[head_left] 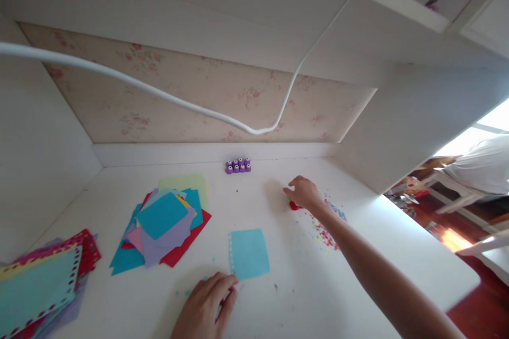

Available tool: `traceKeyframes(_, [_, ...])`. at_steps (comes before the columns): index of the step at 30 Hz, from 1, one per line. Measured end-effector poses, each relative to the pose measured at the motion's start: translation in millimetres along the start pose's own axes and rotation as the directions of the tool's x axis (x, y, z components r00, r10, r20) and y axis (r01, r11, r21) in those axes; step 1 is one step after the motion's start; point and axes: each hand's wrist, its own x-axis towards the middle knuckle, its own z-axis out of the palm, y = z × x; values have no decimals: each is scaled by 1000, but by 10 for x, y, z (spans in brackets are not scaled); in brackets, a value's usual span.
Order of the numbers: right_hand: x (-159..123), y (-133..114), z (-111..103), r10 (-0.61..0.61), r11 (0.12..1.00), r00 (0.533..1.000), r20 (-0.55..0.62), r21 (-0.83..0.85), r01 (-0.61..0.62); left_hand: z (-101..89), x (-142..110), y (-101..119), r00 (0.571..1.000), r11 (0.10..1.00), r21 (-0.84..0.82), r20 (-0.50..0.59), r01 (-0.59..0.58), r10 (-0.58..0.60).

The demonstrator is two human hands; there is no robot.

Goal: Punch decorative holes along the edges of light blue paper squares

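A light blue paper sheet (249,254) lies on the white desk with a row of small punched holes along its left edge. My left hand (209,302) is at the sheet's lower left corner, fingers curled and fingertips on the paper. Farther back to the right, my right hand (304,193) hovers low over the desk, its thumb and forefinger apart. Beneath it sits a small red object (294,205), mostly hidden, its kind unclear. Beside my right forearm lies a scatter of tiny coloured paper bits (326,235), partly covered by the arm.
Small purple craft punches (238,166) stand in rows by the back wall. Coloured paper sheets (163,217) are piled at left; hole-edged sheets (43,286) lie at far left. A white cable (178,99) hangs across the front, below a shelf. A side panel (397,122) bounds the right.
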Motion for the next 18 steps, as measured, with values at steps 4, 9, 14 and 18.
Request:
traceKeyframes(4, [149,-292,29,-113,992,994,4,54,113,1,12,-4,999,999,26,-40,-23,24])
traceKeyframes(9, [501,-797,215,-211,966,978,9,153,207,-48,24,-57,994,998,57,-97,-35,40])
traceKeyframes(14, [779,-1076,352,-203,953,979,19,233,193,-107,16,-147,992,994,105,-126,-6,19])
traceKeyframes(18, [795,-1107,385,-158,947,987,17,285,147,-123,15,-201,989,988,135,-134,76,-58])
